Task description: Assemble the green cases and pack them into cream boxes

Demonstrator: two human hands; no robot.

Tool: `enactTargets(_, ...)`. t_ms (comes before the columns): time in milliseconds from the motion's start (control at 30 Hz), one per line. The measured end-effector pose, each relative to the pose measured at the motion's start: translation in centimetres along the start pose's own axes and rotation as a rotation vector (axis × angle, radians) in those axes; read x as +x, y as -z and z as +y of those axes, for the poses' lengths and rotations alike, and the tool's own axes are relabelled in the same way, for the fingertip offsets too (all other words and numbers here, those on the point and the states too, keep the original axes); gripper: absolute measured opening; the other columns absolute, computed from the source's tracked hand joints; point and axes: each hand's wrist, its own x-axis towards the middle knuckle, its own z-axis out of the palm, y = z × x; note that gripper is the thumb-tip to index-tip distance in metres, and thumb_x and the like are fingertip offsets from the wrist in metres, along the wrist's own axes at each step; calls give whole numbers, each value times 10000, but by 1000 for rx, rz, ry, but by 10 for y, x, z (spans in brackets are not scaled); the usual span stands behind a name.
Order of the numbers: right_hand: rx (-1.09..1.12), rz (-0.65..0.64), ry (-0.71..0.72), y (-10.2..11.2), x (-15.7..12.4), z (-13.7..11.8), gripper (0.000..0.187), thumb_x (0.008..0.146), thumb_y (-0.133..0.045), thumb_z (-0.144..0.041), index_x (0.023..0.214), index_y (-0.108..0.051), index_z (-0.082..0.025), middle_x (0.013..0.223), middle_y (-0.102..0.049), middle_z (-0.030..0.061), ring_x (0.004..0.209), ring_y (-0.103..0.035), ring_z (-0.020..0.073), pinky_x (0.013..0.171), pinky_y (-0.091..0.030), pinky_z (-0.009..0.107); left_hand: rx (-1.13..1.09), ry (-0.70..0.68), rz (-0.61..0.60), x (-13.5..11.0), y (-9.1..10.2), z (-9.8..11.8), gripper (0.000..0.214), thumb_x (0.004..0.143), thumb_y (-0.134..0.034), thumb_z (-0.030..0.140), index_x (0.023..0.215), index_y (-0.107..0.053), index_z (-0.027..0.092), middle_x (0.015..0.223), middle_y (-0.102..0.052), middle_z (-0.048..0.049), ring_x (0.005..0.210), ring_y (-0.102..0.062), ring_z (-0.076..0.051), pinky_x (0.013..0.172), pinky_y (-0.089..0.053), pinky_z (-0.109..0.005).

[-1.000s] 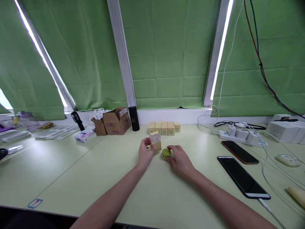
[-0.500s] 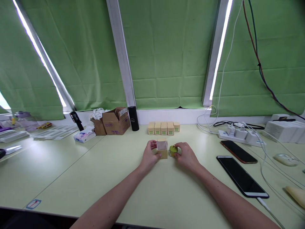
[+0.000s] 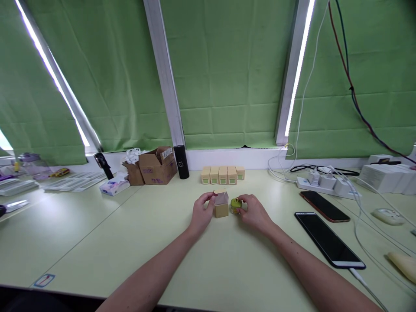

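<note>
A small open cardboard box (image 3: 222, 210) stands on the table in front of me, its pale inside showing and its lid flap raised at the back. My left hand (image 3: 203, 211) is closed at the box's upper left edge, fingers and thumb near the raised flap. Just right of the box is a small round green object (image 3: 235, 204), yellowish lower down; its exact kind is not clear. My right hand (image 3: 253, 211) pinches it from the right, thumb in front and fingers on top. A narrow gap separates it from the box.
Several small closed boxes (image 3: 223, 175) stand in a row behind. A black cylinder (image 3: 181, 162) and a larger open carton (image 3: 158, 166) are at back left, with a tissue pack (image 3: 115, 185). To the right lie two phones (image 3: 329, 239), a power strip (image 3: 325, 187) and white cables.
My left hand has shifted from the box's side and lower front up to its top left edge. The box has turned slightly. My right hand still holds the green object.
</note>
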Motion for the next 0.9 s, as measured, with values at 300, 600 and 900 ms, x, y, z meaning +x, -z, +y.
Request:
enactTargets(300,-23,-53,0,1,1,0,295,822,-643,-129,1100,-695,-211,1065,-738,88,1001,-685,254,831,-515,340,24,6,6,-2,1,10,243,881,-665,411,900,-740,182,968,-772,-88,948,-690,-245,900,-508,-352)
enactTargets(600,26,-58,14,1,-2,-1,322,817,-631,-108,1122,-647,-208,1049,-727,74,901,-675,212,771,-508,303,-203,191,-69,2,6,8,379,726,-753,315,1065,-783,149,1067,-783,-114,988,-701,-254,855,-518,-339)
enactTargets(900,220,140,-49,6,5,-2,277,860,-603,-263,1135,-617,-226,1015,-728,69,775,-672,207,671,-547,336,-331,314,-180,9,12,3,507,564,-803,187,1070,-802,150,1038,-770,-129,1096,-686,-308,815,-544,-346)
